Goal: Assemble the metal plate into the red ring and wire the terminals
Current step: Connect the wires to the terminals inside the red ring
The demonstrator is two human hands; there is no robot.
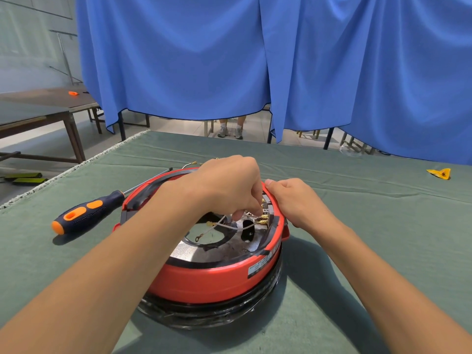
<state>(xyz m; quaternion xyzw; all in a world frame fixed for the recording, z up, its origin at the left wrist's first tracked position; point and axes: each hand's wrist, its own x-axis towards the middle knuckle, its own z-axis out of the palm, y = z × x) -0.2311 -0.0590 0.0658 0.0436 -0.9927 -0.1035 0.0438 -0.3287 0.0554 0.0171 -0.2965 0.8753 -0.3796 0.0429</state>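
Note:
A red ring [212, 282] stands on the green table cloth, with a shiny metal plate [204, 247] seated inside it. White wires [224, 224] with brass terminals [264, 219] run across the plate to the ring's right inner edge. My left hand [224, 182] reaches over the ring, its curled fingers pinching a wire at the terminals. My right hand [296, 200] grips the ring's right rim, thumb on top. A loose ring-lug wire end [199, 237] lies over the plate's centre hole.
A screwdriver [86, 213] with a dark blue and orange handle lies left of the ring. A yellow scrap [439, 173] sits at the far right. More wire ends [190, 164] lie behind the ring. Blue curtains hang beyond the table; a person's feet [229, 131] show below them.

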